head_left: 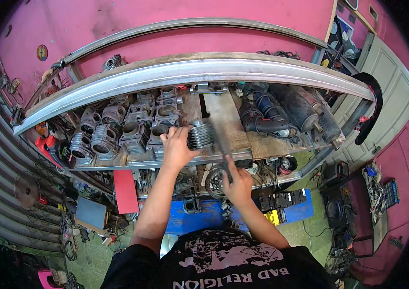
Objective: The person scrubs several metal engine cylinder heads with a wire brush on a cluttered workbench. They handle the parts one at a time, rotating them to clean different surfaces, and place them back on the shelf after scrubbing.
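- our left hand (178, 147) holds the finned cylinder (200, 135) from its left, over the bench (226, 107)
- our right hand (238, 183) grips a blurred tool (227, 168), long axis near-to-far, just right of the cylinder

Forearms (158, 202) extended, left hand (179, 147) curled, right hand (238, 184) seemingly clenched

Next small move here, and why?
I'd probably draw the long tool lightly across the right end of the finned cylinder: the left hand holds the cylinder, and the right hand grips the tool, blurred beside that end.
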